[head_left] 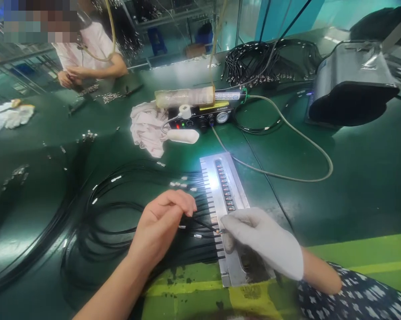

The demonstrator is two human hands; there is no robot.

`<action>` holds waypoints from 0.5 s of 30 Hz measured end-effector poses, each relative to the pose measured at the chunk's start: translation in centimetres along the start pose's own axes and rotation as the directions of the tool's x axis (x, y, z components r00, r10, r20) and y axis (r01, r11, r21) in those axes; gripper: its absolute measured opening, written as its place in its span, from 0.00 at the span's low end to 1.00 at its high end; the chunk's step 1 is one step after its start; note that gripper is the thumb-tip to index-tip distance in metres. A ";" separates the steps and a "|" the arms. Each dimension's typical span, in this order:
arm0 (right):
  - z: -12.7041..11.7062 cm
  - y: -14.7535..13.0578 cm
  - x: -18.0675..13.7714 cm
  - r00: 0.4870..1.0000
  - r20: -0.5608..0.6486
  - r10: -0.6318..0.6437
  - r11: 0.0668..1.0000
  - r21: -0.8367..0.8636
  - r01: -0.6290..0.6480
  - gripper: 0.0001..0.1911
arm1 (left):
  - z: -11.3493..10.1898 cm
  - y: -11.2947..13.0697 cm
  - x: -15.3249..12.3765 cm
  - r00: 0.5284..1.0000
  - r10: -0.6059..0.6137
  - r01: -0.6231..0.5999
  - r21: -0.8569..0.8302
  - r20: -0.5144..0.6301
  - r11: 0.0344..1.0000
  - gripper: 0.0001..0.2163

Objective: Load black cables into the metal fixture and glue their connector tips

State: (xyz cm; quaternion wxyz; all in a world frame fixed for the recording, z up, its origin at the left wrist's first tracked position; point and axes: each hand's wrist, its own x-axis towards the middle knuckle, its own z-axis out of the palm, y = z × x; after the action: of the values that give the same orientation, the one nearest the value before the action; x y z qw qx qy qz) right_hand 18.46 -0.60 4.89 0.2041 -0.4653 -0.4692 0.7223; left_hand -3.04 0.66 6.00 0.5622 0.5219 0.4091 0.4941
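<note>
A black cable [204, 224] is pinched in my bare left hand [163, 218], just left of a metal fixture plate [234, 178]. My right hand [261, 235], in a white glove, is closed at the cable's stripped, copper-coloured end [218, 231], over the plate. Its fingertips hide part of that end. Several black cables [205, 205] enter notches along the plate's left edge. Small metal connector ends [226, 186] sit in a row in the plate's slot. The slot's lower part is largely covered by my right hand.
Behind the plate stands a dispenser box [200, 118] with a gauge, a syringe [200, 96] and a cloth [149, 129]. A pale hose [320, 153] loops right. Coiled cables [110, 222] lie left. A co-worker [97, 53] sits across the table; a black machine [350, 89] stands right.
</note>
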 end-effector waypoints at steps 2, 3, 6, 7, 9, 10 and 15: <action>-0.1 -0.1 0.1 1.000 0.004 -0.008 1.000 0.012 0.008 0.25 | -0.2 0.3 -0.2 0.999 0.009 -0.014 0.138 0.039 0.990 0.04; -0.2 0.0 0.1 1.000 0.003 -0.022 1.000 0.022 0.022 0.25 | -0.1 0.4 -0.4 0.996 0.037 -0.055 0.239 0.078 0.969 0.04; -0.4 0.3 0.4 0.998 -0.021 -0.060 0.998 0.031 0.060 0.24 | 0.3 0.5 -1.0 0.950 0.173 -0.285 0.494 0.261 0.821 0.10; -0.4 0.5 0.5 0.997 -0.029 -0.066 0.997 0.028 0.067 0.24 | 0.5 0.4 -1.1 0.930 0.205 -0.342 0.518 0.305 0.784 0.11; -0.6 0.8 0.6 0.997 -0.035 -0.065 0.997 0.028 0.066 0.25 | 0.8 0.1 -1.3 0.919 0.210 -0.365 0.514 0.335 0.776 0.13; -0.6 0.9 0.6 0.997 -0.035 -0.062 0.998 0.030 0.063 0.25 | 0.8 0.0 -1.4 0.930 0.184 -0.327 0.491 0.317 0.808 0.13; -0.4 0.5 0.3 0.998 -0.026 -0.049 0.999 0.019 0.050 0.26 | -0.1 -0.5 -0.5 0.973 -0.010 0.004 0.027 0.232 1.000 0.29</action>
State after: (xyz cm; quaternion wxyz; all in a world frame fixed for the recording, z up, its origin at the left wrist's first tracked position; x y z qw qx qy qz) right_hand 18.77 -0.40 4.28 0.2326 -0.4608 -0.4706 0.7156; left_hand -3.15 0.18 5.49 0.6009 0.5820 0.3490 0.4224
